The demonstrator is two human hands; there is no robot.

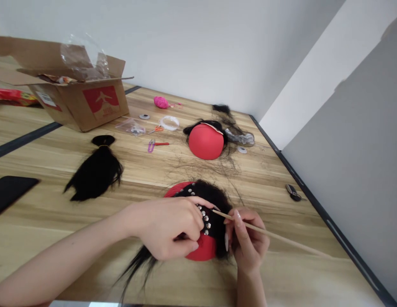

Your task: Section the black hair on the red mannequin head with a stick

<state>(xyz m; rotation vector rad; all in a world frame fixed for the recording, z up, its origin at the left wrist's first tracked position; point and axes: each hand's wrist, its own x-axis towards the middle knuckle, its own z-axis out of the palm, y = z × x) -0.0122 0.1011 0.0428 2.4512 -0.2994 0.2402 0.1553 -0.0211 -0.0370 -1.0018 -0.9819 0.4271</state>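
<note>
the left hand (pixel 171 226) curls over the red dome (pixel 203 251), fingers pinching black hair (pixel 214 200). the right hand (pixel 249 245), palm up, grips a thin wooden stick (pixel 281 236). the stick's tip is hidden in the hair.

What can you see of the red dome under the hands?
The red dome is smooth and rounded, foam or plastic by its look, lying on the wooden table. Black hair covers its far and right side, with a row of silver pins across it. The left hand rests on top; the right hand, at its right side, holds a thin wooden stick pointing at the pins.
</note>
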